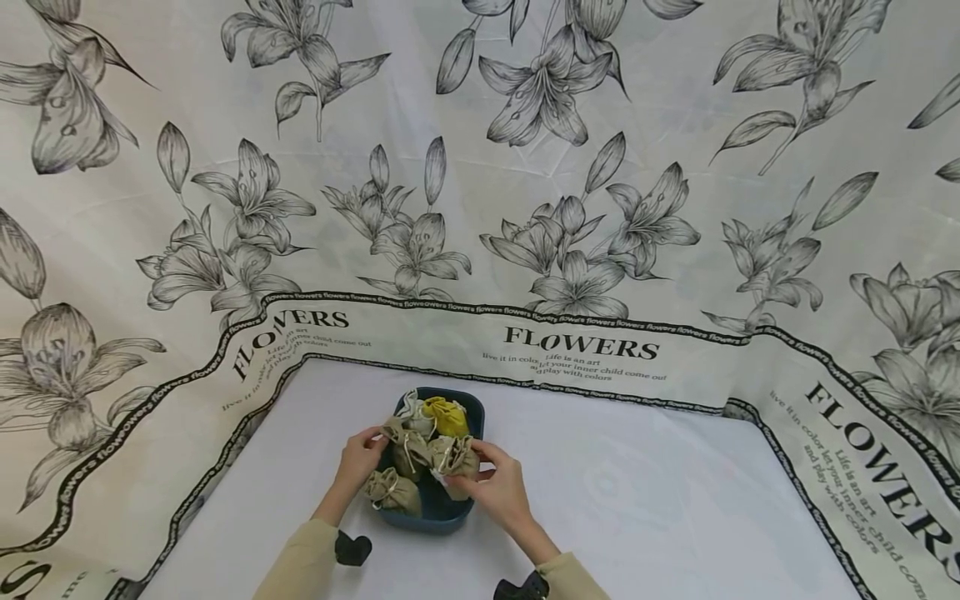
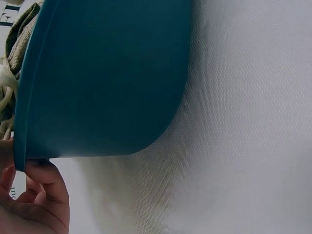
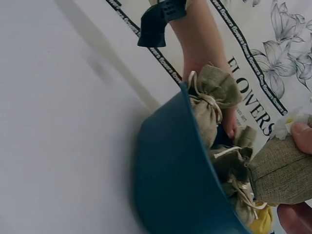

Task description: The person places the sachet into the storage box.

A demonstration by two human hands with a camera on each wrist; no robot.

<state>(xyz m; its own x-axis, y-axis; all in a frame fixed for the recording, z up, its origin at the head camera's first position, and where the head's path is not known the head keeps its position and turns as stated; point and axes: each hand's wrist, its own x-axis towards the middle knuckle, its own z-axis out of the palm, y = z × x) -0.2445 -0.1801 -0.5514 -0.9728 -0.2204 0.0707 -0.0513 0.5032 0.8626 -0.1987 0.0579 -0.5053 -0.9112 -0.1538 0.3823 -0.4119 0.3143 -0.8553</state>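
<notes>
Head view: a blue plastic tub (image 1: 435, 510) sits on the white table (image 1: 675, 500), heaped with small drawstring pouches, so both hands work at its rim rather than inside it.
Left hand, head view: the left hand (image 1: 362, 457) curls over the tub's rim at about 9 o'clock, seemingly to steady it; an olive pouch (image 1: 392, 489) hangs over the edge just below.
Right hand, head view: the right hand (image 1: 497, 486) pinches a burlap pouch (image 1: 456, 457) at the tub's 3 o'clock, raised just above the heap.
Other pouches: a yellow pouch (image 1: 447, 416) lies toward 12 o'clock, with a pale one beside it.
Left wrist view: the tub's wall fills the frame; a fingertip (image 2: 46, 178) presses under its rim, the grip closed on the edge.
Right wrist view: fingertips (image 3: 304, 136) clamp the burlap pouch just beside the rim, with the other hand behind.
Backdrop: a lily-print cloth (image 1: 570, 250) lettered "FLOWERS" hangs behind.
</notes>
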